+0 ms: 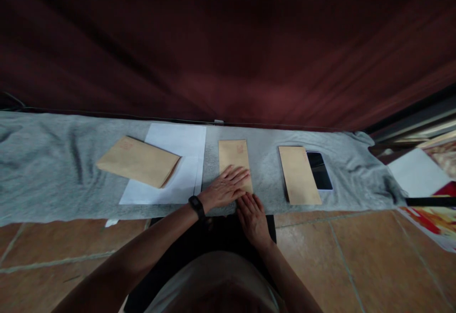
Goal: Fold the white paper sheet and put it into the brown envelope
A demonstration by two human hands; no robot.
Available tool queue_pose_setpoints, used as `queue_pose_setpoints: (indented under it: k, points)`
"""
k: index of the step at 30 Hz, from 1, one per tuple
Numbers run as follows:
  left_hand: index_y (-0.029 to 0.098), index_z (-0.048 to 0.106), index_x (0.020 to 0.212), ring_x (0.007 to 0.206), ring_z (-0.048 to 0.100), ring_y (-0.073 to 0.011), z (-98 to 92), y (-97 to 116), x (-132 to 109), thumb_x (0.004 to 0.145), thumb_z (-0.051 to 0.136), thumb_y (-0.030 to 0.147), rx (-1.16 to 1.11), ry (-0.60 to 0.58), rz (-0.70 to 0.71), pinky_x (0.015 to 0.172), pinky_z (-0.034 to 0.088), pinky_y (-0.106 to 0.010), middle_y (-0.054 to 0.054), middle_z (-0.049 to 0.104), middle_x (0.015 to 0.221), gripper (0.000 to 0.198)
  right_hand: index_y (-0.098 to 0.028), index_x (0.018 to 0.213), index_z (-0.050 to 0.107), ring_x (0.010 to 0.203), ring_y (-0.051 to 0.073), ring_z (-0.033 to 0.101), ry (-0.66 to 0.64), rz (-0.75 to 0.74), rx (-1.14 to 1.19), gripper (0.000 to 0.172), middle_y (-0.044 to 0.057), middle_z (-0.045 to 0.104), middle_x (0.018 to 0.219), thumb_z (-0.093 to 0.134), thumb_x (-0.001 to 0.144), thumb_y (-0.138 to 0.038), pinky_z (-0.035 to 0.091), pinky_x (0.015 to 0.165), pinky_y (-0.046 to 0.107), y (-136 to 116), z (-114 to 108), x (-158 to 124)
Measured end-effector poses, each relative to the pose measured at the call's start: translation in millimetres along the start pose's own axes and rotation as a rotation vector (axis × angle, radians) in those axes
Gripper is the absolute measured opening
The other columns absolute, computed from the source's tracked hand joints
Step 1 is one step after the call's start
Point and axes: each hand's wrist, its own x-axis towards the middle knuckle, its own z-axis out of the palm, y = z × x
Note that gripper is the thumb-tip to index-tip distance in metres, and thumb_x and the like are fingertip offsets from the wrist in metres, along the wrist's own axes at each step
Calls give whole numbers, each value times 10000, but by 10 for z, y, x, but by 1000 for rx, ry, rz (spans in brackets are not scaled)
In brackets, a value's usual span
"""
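Observation:
A brown paper envelope (231,154) lies upright in front of me on the grey cloth, with red print near its top right corner. Across its lower half rests my left hand (228,185), flat, fingers stretched to the right, a dark band on the wrist. My right hand (252,215) touches the envelope's near end, its fingers extended and lying on the paper close to the left fingertips. The envelope's lower part is mostly hidden under both hands. Neither hand is wrapped round anything.
More brown envelopes (140,161) lie at left, partly over white paper sheets (174,137). At right another brown envelope (299,175) partly covers a dark-screened phone (319,170). The grey cloth (53,161) covers a narrow surface, with a dark red curtain (228,66) behind and floor tiles (313,256) below.

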Motion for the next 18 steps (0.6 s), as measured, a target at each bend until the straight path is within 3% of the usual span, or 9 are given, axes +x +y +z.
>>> queue_pose_setpoints:
  k: [4, 10, 18]
  points:
    - [194, 336, 1562, 1545, 236, -212, 28, 78, -104, 1049, 375, 478, 10, 22, -9, 1267, 119, -461, -96, 343, 1642, 587, -177, 1416, 561, 1413, 244, 482, 7, 3, 8, 397, 90, 603, 1445, 463, 1031, -170, 348, 1198, 481, -11, 4, -1]
    - [188, 312, 1578, 1542, 247, -245, 9, 172, -318, 1012, 417, 564, 61, -10, -50, 1265, 136, -456, -110, 324, 1647, 688, -205, 1531, 422, 1438, 235, 447, -24, 14, -21, 489, 65, 526, 1523, 443, 1043, -187, 323, 1212, 486, 2, 5, -18]
    - [302, 296, 1584, 1536, 268, -223, -117, 212, -646, 1006, 493, 460, 105, -74, -50, 1260, 156, -444, -34, 291, 1667, 630, -212, 1569, 352, 1449, 222, 437, 4, 34, -45, 532, 75, 503, 1540, 439, 1045, -181, 317, 1222, 480, 87, -12, -79]
